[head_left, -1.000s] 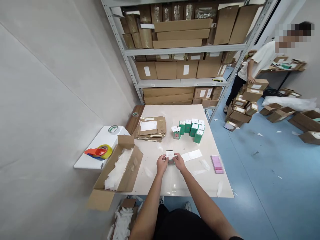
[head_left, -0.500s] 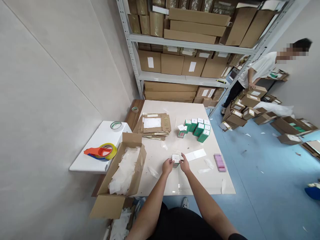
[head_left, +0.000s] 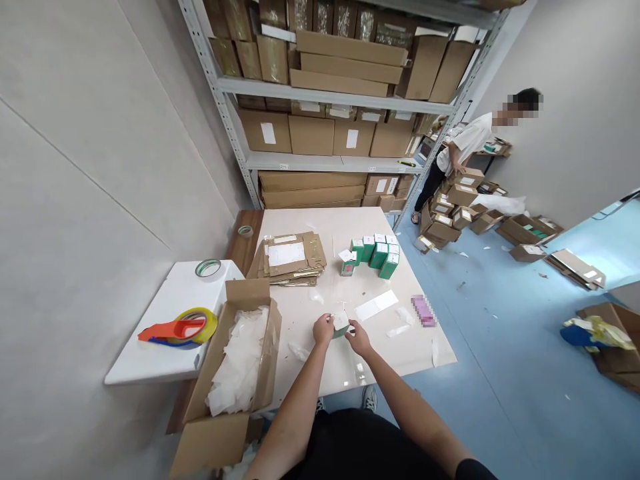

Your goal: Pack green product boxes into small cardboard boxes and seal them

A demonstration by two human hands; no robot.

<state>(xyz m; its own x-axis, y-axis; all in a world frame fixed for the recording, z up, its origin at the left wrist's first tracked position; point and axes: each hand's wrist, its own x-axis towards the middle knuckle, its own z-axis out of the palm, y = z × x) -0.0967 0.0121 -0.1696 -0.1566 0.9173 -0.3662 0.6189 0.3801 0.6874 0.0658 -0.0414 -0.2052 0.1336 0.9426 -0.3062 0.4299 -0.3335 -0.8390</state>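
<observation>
Between my two hands, near the front of the table (head_left: pixel 320 223), is a small green box with a white top (head_left: pixel 341 321). My left hand (head_left: pixel 323 329) grips its left side, and my right hand (head_left: pixel 359 338) has its fingers closed at the right side. Just beyond my right hand lies a white paper strip (head_left: pixel 376 305). Several green and white boxes (head_left: pixel 389 265) stand grouped farther back, and one at their left (head_left: pixel 348 264) has a raised white flap.
Flattened cardboard (head_left: pixel 287 257) is stacked at the table's back left. An open carton (head_left: pixel 273 360) of white wrapping stands left, beside a tape dispenser (head_left: pixel 187 328) on a white surface. A shelf rack (head_left: pixel 325 163) stands behind; another person (head_left: pixel 465 143) handles cartons at right.
The camera view has shifted to the right. The small box has turned between my hands and now sits at an angle, showing more of its green side.
</observation>
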